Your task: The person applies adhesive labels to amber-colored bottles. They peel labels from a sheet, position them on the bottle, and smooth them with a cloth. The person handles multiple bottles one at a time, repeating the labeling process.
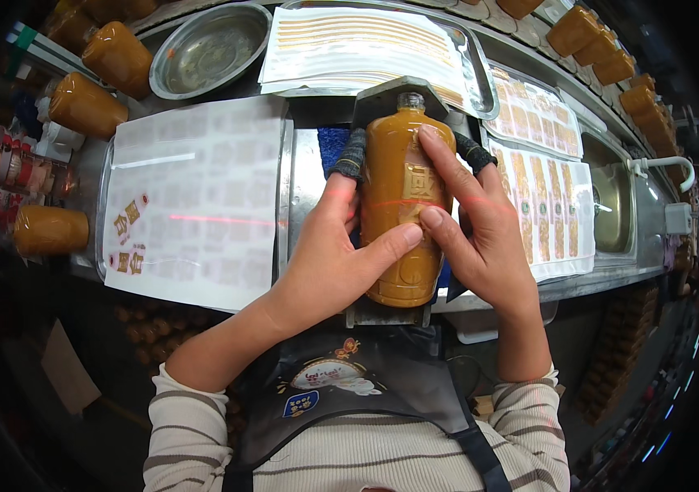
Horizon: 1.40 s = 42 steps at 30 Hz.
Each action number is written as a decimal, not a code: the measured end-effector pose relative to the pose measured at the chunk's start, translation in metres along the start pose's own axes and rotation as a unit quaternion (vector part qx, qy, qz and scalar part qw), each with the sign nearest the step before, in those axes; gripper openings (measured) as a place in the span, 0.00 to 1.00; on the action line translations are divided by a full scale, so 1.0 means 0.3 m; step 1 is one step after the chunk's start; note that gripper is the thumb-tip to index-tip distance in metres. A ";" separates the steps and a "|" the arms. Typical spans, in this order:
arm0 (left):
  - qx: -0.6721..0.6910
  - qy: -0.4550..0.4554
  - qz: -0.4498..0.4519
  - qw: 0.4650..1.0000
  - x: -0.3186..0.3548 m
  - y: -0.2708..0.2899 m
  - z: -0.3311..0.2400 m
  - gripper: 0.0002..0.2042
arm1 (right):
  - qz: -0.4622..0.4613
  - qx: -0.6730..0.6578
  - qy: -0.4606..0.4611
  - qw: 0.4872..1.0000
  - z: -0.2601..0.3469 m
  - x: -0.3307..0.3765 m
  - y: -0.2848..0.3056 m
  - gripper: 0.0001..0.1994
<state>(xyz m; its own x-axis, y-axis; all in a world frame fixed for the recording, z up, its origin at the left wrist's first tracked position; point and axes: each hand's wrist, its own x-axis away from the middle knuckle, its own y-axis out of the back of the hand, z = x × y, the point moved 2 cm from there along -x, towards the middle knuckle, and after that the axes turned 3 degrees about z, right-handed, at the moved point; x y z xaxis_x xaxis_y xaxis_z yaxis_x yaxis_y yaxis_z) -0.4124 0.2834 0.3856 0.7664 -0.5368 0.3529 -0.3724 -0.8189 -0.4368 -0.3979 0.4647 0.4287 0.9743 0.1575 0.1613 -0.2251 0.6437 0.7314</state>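
An amber-brown ceramic bottle (399, 189) lies on its side in a grey metal jig (399, 86), neck pointing away from me. My left hand (333, 254) cups its left flank, thumb pressed across the lower belly, a dark fingertip cover on one finger. My right hand (472, 221) rests on the bottle's right side, index finger stretched up toward the shoulder, thumb pressing a gold label at mid-body. A thin red laser line crosses the bottle and both hands.
A white backing sheet (194, 197) with a few gold stickers lies left of the jig. Sticker sheets (542, 197) lie to the right, more in a steel tray (472, 74). An empty steel bowl (210, 49) sits behind. Several brown bottles (116, 57) line both sides.
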 end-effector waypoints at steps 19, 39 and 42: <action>0.027 0.001 -0.044 0.999 -0.075 0.016 -0.059 0.30 | -0.073 -0.460 -0.088 0.881 -0.048 -0.031 -0.075 0.33; 0.026 -0.005 -0.054 0.998 -0.076 0.010 -0.058 0.27 | -0.066 -0.414 -0.104 0.902 -0.043 -0.035 -0.069 0.31; 0.026 -0.015 -0.056 0.998 -0.079 0.018 -0.055 0.26 | -0.047 -0.390 -0.125 0.911 -0.057 -0.036 -0.055 0.30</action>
<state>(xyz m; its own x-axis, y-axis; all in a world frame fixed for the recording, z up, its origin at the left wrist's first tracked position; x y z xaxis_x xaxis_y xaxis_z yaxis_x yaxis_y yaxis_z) -0.4412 0.2884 0.3887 0.8176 -0.4356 0.3767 -0.2566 -0.8611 -0.4389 -0.4050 0.4653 0.4036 0.9400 -0.0391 0.3388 0.0156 0.9973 0.0717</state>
